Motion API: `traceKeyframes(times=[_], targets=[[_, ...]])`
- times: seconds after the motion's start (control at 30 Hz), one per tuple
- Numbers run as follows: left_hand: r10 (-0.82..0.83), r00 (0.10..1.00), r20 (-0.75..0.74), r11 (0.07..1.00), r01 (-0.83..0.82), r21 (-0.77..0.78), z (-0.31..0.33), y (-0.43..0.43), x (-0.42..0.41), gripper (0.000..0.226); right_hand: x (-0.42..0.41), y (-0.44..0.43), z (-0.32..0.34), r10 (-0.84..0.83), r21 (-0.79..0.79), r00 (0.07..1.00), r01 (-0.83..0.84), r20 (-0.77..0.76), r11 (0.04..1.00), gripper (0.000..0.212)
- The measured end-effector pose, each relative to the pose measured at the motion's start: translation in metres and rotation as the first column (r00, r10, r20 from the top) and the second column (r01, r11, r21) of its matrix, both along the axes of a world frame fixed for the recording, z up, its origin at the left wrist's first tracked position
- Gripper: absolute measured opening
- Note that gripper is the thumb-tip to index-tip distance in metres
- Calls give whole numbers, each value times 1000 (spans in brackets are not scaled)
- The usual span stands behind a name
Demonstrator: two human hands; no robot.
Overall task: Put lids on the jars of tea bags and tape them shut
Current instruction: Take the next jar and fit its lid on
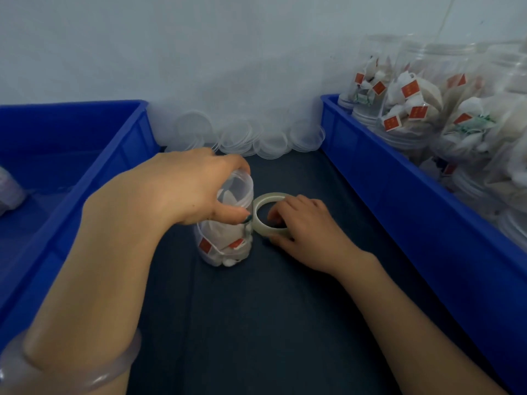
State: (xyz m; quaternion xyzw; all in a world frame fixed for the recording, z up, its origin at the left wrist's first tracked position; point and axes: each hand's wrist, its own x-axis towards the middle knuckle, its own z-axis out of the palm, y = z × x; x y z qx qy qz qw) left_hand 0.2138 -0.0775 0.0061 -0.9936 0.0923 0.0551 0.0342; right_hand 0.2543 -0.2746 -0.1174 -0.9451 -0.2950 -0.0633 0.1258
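Note:
A clear plastic jar (225,246) of tea bags with red tags stands upright on the dark table, a clear lid (238,186) on its top. My left hand (185,186) grips the lid from above, thumb at the front of the rim. A roll of clear tape (266,216) touches the jar's right side just below the lid. My right hand (299,223) holds the roll, fingers curled over its far edge and thumb under its near edge.
Several loose clear lids (251,135) lie against the white wall at the back. A blue bin (399,178) on the right holds several lidless jars of tea bags (413,109). Another blue bin (71,155) sits on the left with one jar (10,192) at its edge.

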Motion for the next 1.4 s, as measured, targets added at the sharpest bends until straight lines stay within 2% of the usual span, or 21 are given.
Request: traceKeyframes(times=[0.07,0.13,0.2,0.27,0.3,0.37,0.43,0.57,0.63,0.7,0.9,1.0,1.07,1.13,1.27,1.4], targets=[[-24,1000,10,998,24,-66,-2,2,4,71,0,2,1,-28,-57,998,32,63,998,26],[-41,999,22,990,44,-135,-5,3,9,70,-2,4,1,-72,-68,990,81,123,994,27],[-55,998,26,980,59,-190,-9,3,13,72,-4,5,2,-142,1,976,143,167,990,30],[-81,994,75,982,92,-166,-14,-1,15,75,-4,7,4,-215,176,970,193,116,965,32],[-106,986,127,983,123,-135,-15,-5,16,77,-5,8,6,-235,331,971,209,42,920,31],[-172,951,257,971,208,-119,-19,-18,16,74,-10,13,11,-192,636,978,199,-81,746,27],[-223,899,377,948,290,-130,-22,-34,16,64,-16,20,13,-105,786,989,145,-101,601,25],[-232,839,493,930,340,-141,-27,-53,14,50,-18,27,12,26,925,996,73,-89,373,26],[-193,810,554,937,320,-142,-27,-55,13,54,-15,26,11,58,953,997,36,-56,302,28],[-185,774,606,939,322,-124,-23,-56,12,43,-14,26,11,78,965,996,21,-42,262,32],[-220,737,639,949,313,-35,-19,-60,8,21,-15,27,11,47,973,995,79,-91,219,24],[-143,743,654,920,344,-190,-21,-58,11,20,-16,28,11,49,969,997,53,-67,241,31],[-63,762,645,859,370,-353,-21,-54,13,22,-15,29,9,58,962,998,3,-20,273,31],[-5,765,644,809,382,-447,-21,-52,15,18,-15,28,5,58,949,998,-47,30,313,31],[12,769,639,789,386,-479,-22,-48,19,13,-15,28,3,41,928,995,-95,86,360,34],[-72,840,537,791,376,-483,-21,-48,17,15,-13,25,4,10,912,999,-45,46,408,33]])
